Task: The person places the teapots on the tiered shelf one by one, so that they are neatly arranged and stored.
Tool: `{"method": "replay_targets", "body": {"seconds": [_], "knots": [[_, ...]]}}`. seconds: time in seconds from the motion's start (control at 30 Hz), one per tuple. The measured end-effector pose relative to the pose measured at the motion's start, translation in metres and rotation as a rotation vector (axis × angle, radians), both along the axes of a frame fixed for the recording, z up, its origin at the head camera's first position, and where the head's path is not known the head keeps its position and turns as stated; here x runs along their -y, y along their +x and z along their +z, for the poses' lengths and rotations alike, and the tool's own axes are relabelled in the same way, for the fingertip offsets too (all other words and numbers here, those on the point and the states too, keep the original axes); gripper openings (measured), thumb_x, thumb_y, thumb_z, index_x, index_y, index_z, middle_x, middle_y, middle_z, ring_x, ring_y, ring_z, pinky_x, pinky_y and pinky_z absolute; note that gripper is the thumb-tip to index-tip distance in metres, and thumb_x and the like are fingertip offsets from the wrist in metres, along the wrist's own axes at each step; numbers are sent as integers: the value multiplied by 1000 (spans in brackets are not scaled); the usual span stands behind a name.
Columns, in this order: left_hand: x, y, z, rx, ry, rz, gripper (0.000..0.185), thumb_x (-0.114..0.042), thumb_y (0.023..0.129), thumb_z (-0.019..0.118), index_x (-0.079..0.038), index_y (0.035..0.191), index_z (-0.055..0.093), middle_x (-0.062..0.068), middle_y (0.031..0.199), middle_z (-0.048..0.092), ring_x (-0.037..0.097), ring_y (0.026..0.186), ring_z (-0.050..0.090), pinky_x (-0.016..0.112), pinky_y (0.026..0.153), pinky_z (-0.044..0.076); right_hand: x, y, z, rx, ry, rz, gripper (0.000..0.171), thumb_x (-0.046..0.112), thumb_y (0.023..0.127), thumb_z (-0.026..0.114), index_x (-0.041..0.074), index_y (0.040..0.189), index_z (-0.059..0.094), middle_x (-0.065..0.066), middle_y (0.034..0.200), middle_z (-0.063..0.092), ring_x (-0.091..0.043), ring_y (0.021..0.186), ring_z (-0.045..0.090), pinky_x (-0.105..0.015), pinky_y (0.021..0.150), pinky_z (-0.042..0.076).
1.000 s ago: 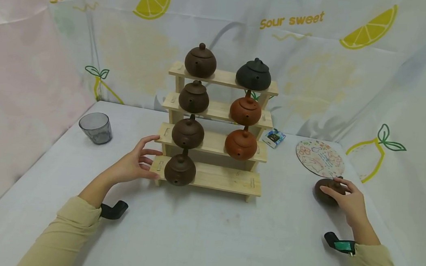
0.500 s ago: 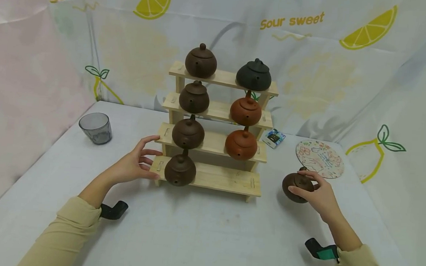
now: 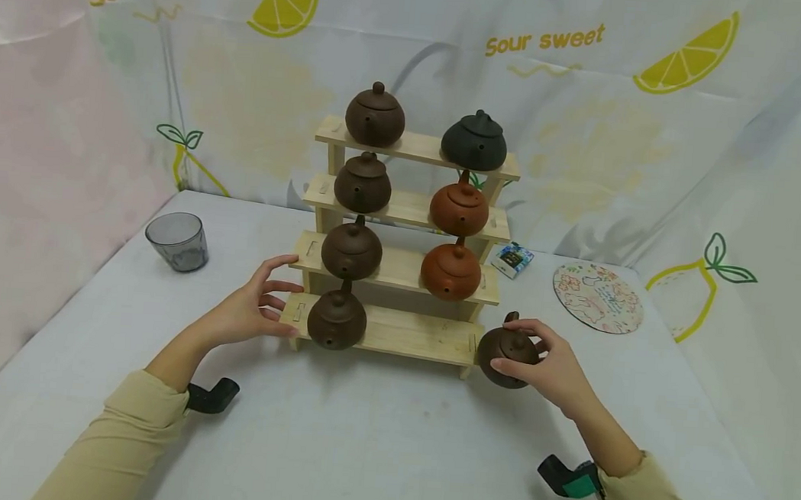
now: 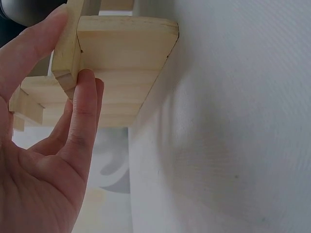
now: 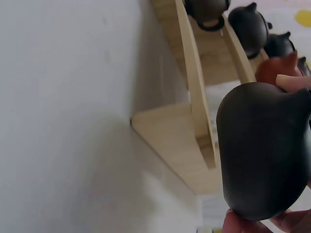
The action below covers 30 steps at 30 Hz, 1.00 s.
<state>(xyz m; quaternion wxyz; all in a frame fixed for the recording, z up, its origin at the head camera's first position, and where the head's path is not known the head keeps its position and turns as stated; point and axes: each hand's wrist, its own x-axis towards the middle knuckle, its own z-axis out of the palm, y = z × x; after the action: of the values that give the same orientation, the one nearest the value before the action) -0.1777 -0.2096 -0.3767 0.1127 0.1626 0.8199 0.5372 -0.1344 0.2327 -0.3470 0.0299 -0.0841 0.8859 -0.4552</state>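
A dark brown teapot (image 3: 496, 349) is in my right hand (image 3: 561, 373), which grips it by thumb and fingers beside the right end of the lowest board of a four-step wooden stand (image 3: 416, 335). In the right wrist view the teapot's underside (image 5: 260, 150) hides part of the stand's end; whether they touch I cannot tell. My left hand (image 3: 245, 313) holds the stand's left end. The left wrist view shows the thumb and fingertips pinching the end of a board (image 4: 68, 53). On the lowest board, a brown teapot (image 3: 337, 321) sits to the left.
Above stand more brown teapots (image 3: 352, 248), two reddish ones (image 3: 450, 271) and a black one (image 3: 474, 141). A grey glass (image 3: 177, 242) is at the left. Behind the stand's right side lie a small blue box (image 3: 512, 260) and a round patterned mat (image 3: 597, 298).
My right hand has lifted the brown teapot from near the round mat and carried it left to the stand's lowest board. My left hand has stayed at the stand's left end.
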Motion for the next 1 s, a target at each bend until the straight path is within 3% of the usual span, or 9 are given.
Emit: {"method": "replay_targets", "body": {"seconds": [0.27, 0.43, 0.6, 0.77, 1.0], "knots": [[1, 0, 0, -9, 1, -3, 108, -3, 69, 81, -28, 146, 10, 25, 134, 42, 31, 97, 55, 28, 75, 50, 26, 2, -5, 1, -13, 110, 50, 23, 71, 81, 15, 116, 59, -9, 115, 54, -29, 90, 46, -37, 67, 47], [1, -1, -1, -13, 5, -7, 108, -4, 69, 82, -28, 146, 10, 25, 133, 42, 31, 97, 55, 28, 75, 50, 44, -3, -9, -57, -16, 168, 49, 23, 71, 82, 12, 114, 61, -6, 115, 55, -27, 92, 47, -37, 73, 44], [1, -1, -2, -14, 5, -8, 108, -4, 69, 82, -29, 146, 10, 25, 133, 43, 31, 96, 55, 28, 75, 50, 64, -9, -8, -62, -1, 128, 50, 25, 70, 82, 13, 114, 61, -4, 114, 56, -25, 91, 49, -37, 75, 43], [-1, -1, -1, -13, 2, -2, 108, -2, 68, 81, -29, 146, 11, 24, 133, 43, 31, 96, 56, 28, 75, 50, 75, -10, -4, -35, 45, 93, 58, 33, 69, 83, 14, 119, 59, -7, 121, 53, -25, 104, 48, -42, 83, 42], [0, -1, -1, -16, 0, 0, 108, -2, 68, 81, -29, 145, 11, 24, 133, 44, 31, 96, 56, 28, 75, 50, 57, -10, -6, -37, 6, 255, 74, 26, 66, 86, 11, 131, 52, -12, 118, 46, -30, 108, 48, -46, 89, 42]]}}
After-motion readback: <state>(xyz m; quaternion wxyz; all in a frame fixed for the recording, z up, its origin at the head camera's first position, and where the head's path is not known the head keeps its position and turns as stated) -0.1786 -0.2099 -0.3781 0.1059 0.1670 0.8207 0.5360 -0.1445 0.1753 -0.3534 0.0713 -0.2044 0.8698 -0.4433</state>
